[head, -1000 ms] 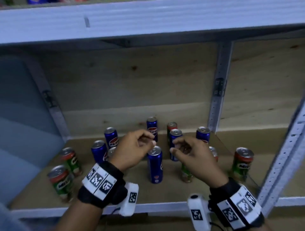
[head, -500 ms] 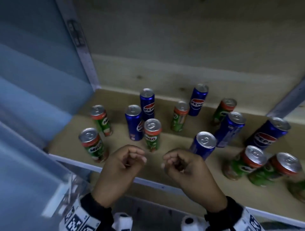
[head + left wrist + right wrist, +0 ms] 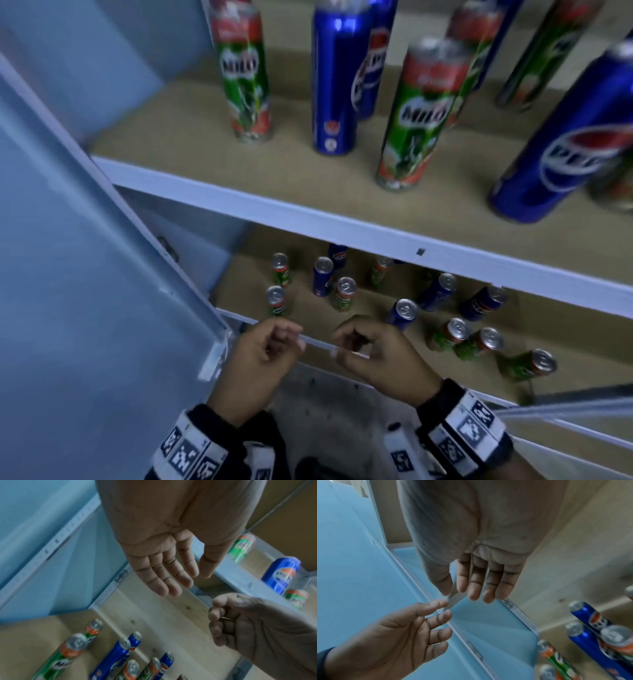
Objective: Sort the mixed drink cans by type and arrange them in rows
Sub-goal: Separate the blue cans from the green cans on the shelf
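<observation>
Blue Pepsi cans (image 3: 322, 275) and green Milo cans (image 3: 344, 294) stand mixed on the lower wooden shelf (image 3: 239, 277). Some at the right lean, such as a Milo can (image 3: 529, 365). My left hand (image 3: 291, 339) and right hand (image 3: 346, 346) hover side by side at that shelf's front edge, fingers loosely curled, holding nothing. The nearest can is a Pepsi can (image 3: 402, 313) just beyond my right hand. In the left wrist view my left hand (image 3: 185, 580) shows relaxed, empty fingers. The right wrist view shows the same of my right hand (image 3: 462, 592).
An upper shelf (image 3: 342, 219) close to my head carries more mixed cans, among them a Milo can (image 3: 418, 113) and a leaning Pepsi can (image 3: 561, 144). A pale blue side panel (image 3: 85, 274) walls off the left. Grey floor (image 3: 325, 404) lies below my hands.
Both hands have drawn back from among the cans to the shelf's front edge, still empty. My view has pulled back and down, bringing the upper shelf into sight.
</observation>
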